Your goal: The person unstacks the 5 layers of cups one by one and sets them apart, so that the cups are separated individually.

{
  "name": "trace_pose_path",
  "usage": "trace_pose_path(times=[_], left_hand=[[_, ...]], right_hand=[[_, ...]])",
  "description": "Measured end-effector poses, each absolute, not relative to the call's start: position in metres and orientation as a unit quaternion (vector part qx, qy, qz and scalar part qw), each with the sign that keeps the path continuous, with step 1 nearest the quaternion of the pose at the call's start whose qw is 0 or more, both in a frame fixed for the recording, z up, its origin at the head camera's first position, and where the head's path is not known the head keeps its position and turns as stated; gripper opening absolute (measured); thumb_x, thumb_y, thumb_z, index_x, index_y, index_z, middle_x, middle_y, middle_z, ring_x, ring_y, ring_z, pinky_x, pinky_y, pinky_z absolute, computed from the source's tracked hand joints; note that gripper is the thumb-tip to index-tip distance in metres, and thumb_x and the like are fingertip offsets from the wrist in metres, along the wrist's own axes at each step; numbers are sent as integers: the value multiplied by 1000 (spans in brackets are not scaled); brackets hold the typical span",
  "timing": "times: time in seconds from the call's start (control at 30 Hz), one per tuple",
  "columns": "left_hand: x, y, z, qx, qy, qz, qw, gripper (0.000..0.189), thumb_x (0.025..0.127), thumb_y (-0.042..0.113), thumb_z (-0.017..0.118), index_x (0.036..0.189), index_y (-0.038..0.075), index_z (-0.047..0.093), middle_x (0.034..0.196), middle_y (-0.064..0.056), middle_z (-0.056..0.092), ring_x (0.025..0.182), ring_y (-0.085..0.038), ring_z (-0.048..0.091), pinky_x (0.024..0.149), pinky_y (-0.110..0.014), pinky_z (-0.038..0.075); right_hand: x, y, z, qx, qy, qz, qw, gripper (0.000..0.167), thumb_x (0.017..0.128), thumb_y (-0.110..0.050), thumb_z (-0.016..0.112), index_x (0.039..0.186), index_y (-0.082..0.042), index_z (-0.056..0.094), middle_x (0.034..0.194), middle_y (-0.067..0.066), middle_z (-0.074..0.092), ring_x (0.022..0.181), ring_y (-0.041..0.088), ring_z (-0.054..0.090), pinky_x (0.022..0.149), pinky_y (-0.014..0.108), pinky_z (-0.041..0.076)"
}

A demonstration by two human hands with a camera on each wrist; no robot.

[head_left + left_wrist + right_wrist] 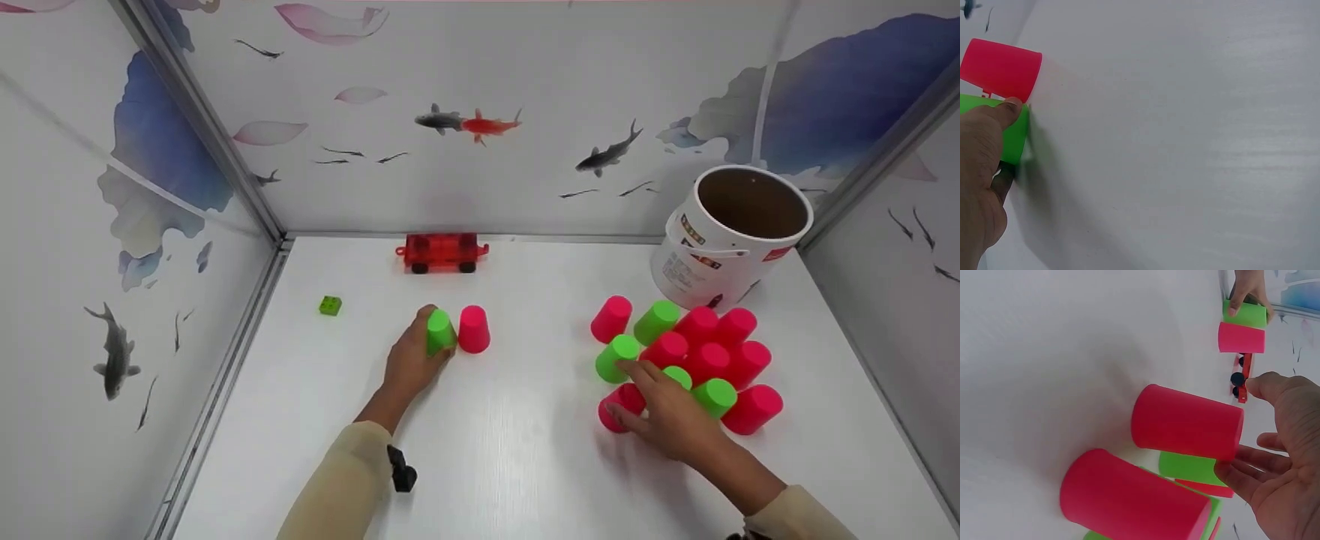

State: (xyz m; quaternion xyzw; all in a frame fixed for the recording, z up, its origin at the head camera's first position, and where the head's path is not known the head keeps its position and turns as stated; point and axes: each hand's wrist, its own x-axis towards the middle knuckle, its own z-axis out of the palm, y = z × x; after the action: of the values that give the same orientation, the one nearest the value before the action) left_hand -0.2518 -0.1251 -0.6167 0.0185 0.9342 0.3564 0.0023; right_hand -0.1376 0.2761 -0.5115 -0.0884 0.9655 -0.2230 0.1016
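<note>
My left hand (414, 358) grips an upside-down green cup (440, 328), thumb on one side and fingers on the other. Close against its right stands a pink cup (474, 330), also upside down. My right hand (673, 414) hovers at the near-left corner of a cluster of pink and green cups. Its thumb and fingers are spread about a pink cup (1188, 422). In the right wrist view the thumb is apart from that cup, while the fingertips are right at its closed end. A green cup (616, 358) stands just behind it.
At the back right stands a white bucket (694, 262) with a handle, behind the cluster. A red toy wagon (442, 253) sits near the back wall. A small green toy brick (330, 305) lies to the left. Printed walls enclose the white table (510, 465).
</note>
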Motion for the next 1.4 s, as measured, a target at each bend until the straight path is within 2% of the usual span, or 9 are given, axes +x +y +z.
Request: trace_pose_path(times=[0.33, 0.5, 0.6, 0.73, 0.9, 1.13, 1.4], left_hand=[[-254, -125, -617, 12, 935, 354, 13, 81, 99, 22, 85, 163, 28, 35, 152, -11, 64, 139, -33, 62, 122, -56, 53], [-253, -124, -617, 2, 934, 356, 20, 81, 99, 23, 85, 163, 28, 36, 153, -9, 63, 141, -32, 62, 123, -56, 51], [-252, -123, -617, 0, 934, 358, 21, 82, 99, 24, 85, 164, 28, 36, 154, -9, 63, 141, -32, 61, 122, -56, 52], [-252, -123, -616, 10, 937, 348, 17, 83, 98, 23, 86, 163, 26, 35, 152, -11, 64, 139, -33, 63, 120, -56, 54], [-253, -123, -614, 17, 941, 339, 7, 82, 98, 23, 87, 162, 25, 35, 150, -12, 65, 138, -33, 64, 120, -55, 54], [-258, -123, -613, 22, 938, 347, 4, 83, 97, 24, 87, 162, 27, 35, 152, -13, 63, 139, -34, 63, 120, -58, 54], [-254, -125, -619, 21, 935, 353, -4, 82, 96, 26, 87, 162, 25, 37, 147, -13, 66, 132, -34, 66, 116, -59, 56]], right_hand=[[-172, 231, -516, -137, 955, -260, 32, 74, 97, -38, 86, 159, -14, 55, 158, 15, 61, 140, 41, 64, 99, 54, 67], [-196, 201, -525, -161, 945, -284, 13, 69, 99, -34, 84, 158, -10, 57, 154, 15, 64, 140, 38, 66, 108, 54, 63], [-207, 182, -530, -171, 933, -316, 0, 66, 99, -30, 85, 156, -8, 59, 149, 15, 68, 136, 37, 70, 107, 52, 64], [-219, 161, -537, -168, 912, -373, 13, 63, 99, -24, 85, 154, -5, 60, 146, 17, 69, 134, 39, 70, 108, 53, 63], [-233, 137, -544, -156, 898, -408, 44, 65, 100, -22, 84, 157, -6, 57, 152, 17, 66, 141, 39, 66, 113, 52, 60], [-249, 111, -547, -154, 890, -427, 46, 70, 99, -18, 85, 161, -8, 54, 159, 18, 61, 145, 36, 63, 115, 52, 58], [-255, 92, -554, -141, 880, -451, 55, 80, 97, -16, 88, 165, -8, 48, 160, 16, 60, 148, 37, 59, 118, 53, 55]])
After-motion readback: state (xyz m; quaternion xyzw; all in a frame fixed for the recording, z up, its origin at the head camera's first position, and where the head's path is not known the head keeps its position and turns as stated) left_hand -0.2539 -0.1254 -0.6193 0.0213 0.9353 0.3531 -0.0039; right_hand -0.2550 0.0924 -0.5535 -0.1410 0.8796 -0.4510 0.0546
